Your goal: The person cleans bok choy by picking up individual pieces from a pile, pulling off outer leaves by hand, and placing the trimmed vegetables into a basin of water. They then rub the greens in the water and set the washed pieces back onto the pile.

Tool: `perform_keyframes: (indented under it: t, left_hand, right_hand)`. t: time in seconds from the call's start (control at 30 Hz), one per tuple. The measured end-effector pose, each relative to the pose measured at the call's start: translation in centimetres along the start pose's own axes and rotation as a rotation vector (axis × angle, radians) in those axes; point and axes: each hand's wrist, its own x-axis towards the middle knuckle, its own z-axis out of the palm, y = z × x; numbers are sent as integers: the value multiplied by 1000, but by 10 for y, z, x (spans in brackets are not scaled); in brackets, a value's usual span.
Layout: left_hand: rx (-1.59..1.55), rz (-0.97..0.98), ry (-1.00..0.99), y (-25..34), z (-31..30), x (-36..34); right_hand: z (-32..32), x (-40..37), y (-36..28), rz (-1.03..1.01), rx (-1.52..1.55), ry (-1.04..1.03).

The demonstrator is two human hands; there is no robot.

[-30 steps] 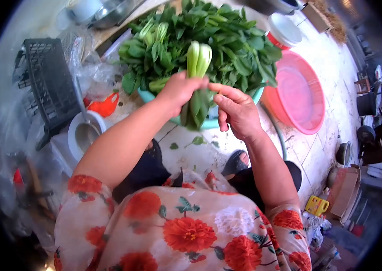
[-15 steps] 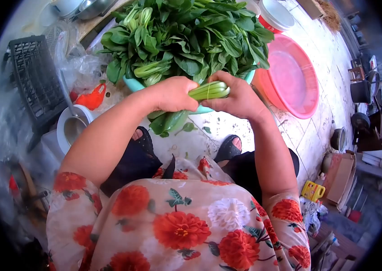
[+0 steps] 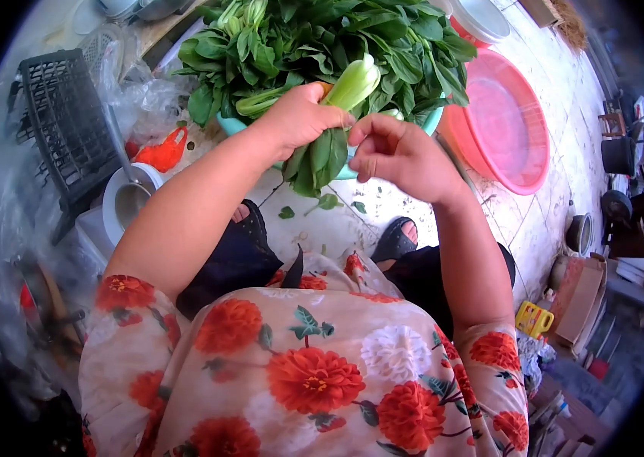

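Note:
A bunch of bok choy [image 3: 352, 85] is gripped in my left hand [image 3: 299, 118], its pale stem base pointing up and to the right. Its leaves [image 3: 320, 161] hang below my fingers. Close beside the bunch, to its right, is my right hand [image 3: 405, 156], with the fingers curled in toward the thumb. Whether anything thin is pinched there is too small to make out. Behind both hands, a large heap of bok choy [image 3: 314, 42] fills and overhangs a light green basin [image 3: 232, 124].
A pink basin [image 3: 506, 129] stands at the right, near a white-lidded bucket [image 3: 482, 21]. On the left are a black plastic crate [image 3: 70, 126], an orange-red plastic bag [image 3: 162, 152] and a white bucket [image 3: 120, 202]. Loose leaves [image 3: 328, 201] lie on the tiled floor.
The bunch has turned from lying sideways between both hands to base-up in my left hand. My right hand has come off the stem base and lowered. The thin band around the stems no longer shows.

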Motion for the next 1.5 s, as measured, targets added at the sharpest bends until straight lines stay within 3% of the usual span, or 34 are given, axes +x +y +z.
perform_keyframes:
  t: [0.13, 0.27, 0.33, 0.4, 0.47, 0.53, 0.6, 0.67, 0.73, 0.87, 0.97, 1.07, 1.13, 1.17, 1.5]
  left_hand:
    - [-130, 75, -230, 7, -10, -3]
    - [-463, 68, -154, 9, -5, -7]
    - [-460, 90, -79, 10, -2, -6]
    - [-405, 132, -53, 10, 3, -7]
    - [-418, 149, -67, 8, 11, -6]
    - [-381, 207, -53, 6, 19, -8]
    - [-385, 267, -43, 5, 23, -8]
    - [-135, 454, 118, 4, 22, -7]
    - [-107, 394, 131, 1, 20, -7]
    - [304, 452, 45, 7, 6, -13]
    - [161, 390, -191, 1, -9, -7]
    - [524, 350, -148, 15, -10, -12]
    - [587, 381, -117, 15, -9, -14]
    - [638, 349, -164, 22, -9, -15]
    - [1108, 344, -147, 16, -2, -17]
  right_hand:
    - [-32, 8, 20, 154, -107, 157]
    - [-40, 6, 26, 101, -140, 176]
    - [-43, 2, 20, -182, 173, 330]
    - [-43, -2, 8, -280, 162, 358]
    - [-34, 1, 0, -490, 593, 228]
    - [-21, 0, -6, -486, 669, 257]
    - [-24, 2, -7, -457, 1007, -134]
    - [-18, 0, -13, -292, 1015, 31]
    - [-17, 2, -8, -206, 928, 126]
    - [-21, 7, 13, -104, 985, 135]
    - [-24, 10, 20, -68, 976, 132]
    - [-19, 5, 9, -26, 918, 183]
    - [-25, 5, 17, -87, 845, 112]
    - [-21, 3, 18, -44, 800, 262]
    - [-13, 6, 29, 72, 520, 456]
